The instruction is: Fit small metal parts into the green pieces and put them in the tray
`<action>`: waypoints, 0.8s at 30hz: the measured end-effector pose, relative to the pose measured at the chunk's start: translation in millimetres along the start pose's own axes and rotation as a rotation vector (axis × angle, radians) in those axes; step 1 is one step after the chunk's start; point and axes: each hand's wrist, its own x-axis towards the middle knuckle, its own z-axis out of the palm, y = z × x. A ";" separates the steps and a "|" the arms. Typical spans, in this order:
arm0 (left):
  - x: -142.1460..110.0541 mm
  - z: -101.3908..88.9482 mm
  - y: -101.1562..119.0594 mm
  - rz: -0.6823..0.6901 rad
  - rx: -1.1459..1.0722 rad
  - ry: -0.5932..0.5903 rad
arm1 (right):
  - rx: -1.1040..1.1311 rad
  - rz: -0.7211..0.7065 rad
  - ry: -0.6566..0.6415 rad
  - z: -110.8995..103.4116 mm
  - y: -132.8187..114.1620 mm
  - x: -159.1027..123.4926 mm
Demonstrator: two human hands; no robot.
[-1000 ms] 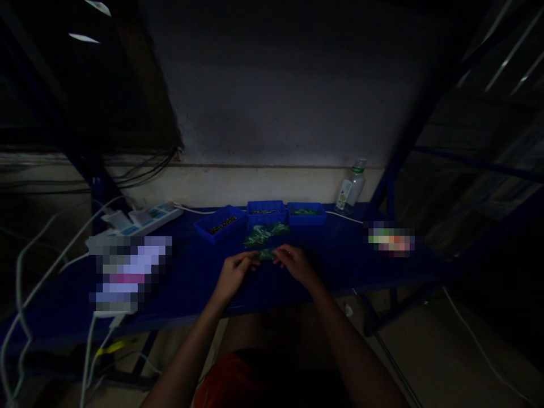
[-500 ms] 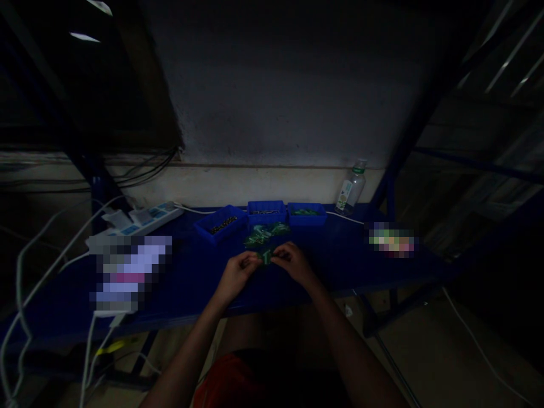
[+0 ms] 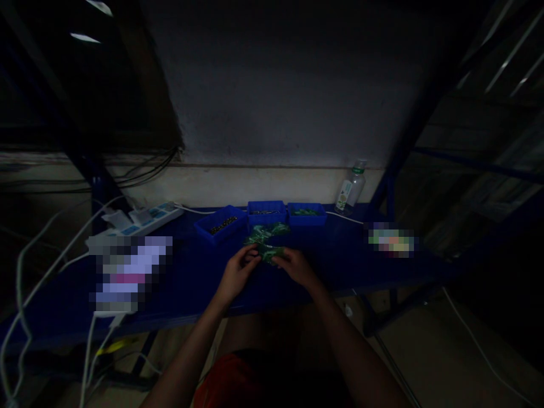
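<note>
Both hands — left hand (image 3: pixel 236 273), right hand (image 3: pixel 294 265) — pinch 1 small green board (image 3: pixel 268 253) over the counter (image 3: pixel 340 260), fingers closed on it — apparently mid-assembly, needing steady alignment.

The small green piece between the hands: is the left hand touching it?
Touching: the head view shows the left hand pinching the green piece at its fingertips.

A small green circuit board (image 3: pixel 268 253), held level between both hands above the blue bench

Blue bench (image 3: pixel 340 258): three bins (image 3: pixel 266 212), bottle (image 3: pixel 350 190), power strip (image 3: pixel 144 219).
</note>
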 end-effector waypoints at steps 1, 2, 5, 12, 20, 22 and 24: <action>0.1 0.0 -1.0 -0.018 0.000 -0.015 | 0.002 0.001 -0.016 -0.1 0.1 0.0; -0.1 0.0 -1.5 -0.030 0.004 -0.034 | -0.003 -0.001 -0.031 -0.3 -0.1 0.0; -1.6 -0.1 -1.5 -0.038 0.014 -0.050 | -0.047 -0.019 -0.029 -0.8 -1.2 0.0; -2.1 -0.4 -4.5 -0.034 0.042 -0.008 | -0.146 -0.124 0.150 -2.9 -5.2 1.0; 0.3 -4.7 -3.5 -0.089 -0.010 0.032 | 0.104 0.001 -0.003 -1.6 -5.0 1.2; 0.6 -5.4 -2.5 -0.103 -0.030 0.026 | 0.153 0.015 -0.006 -1.4 -4.5 1.3; 0.6 -5.4 -2.4 -0.113 -0.026 0.032 | 0.128 -0.006 0.005 -1.5 -4.5 0.8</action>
